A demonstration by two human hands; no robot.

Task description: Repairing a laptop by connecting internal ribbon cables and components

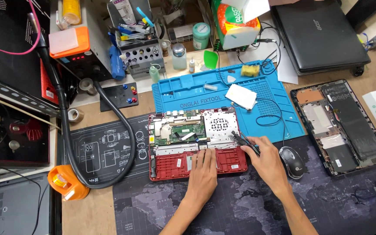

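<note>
The red laptop [196,146] is laid open on the bench [96,213], its cover already off and its parts not yet out. It is pressed by the flat left hand [204,167]. A black tool [245,142] is gripped by the right hand [266,159].

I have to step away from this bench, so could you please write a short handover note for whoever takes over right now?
Left hand: flat on the red opened laptop, at the palm-rest end, holding nothing.
Right hand: grips a black tool, tip at the laptop's right edge.
The laptop lies cover off, board exposed, partly on the blue mat.
A black mouse sits beside the right hand; a second opened chassis lies farther right.
Done: cover removed. Left: cannot tell.
</note>
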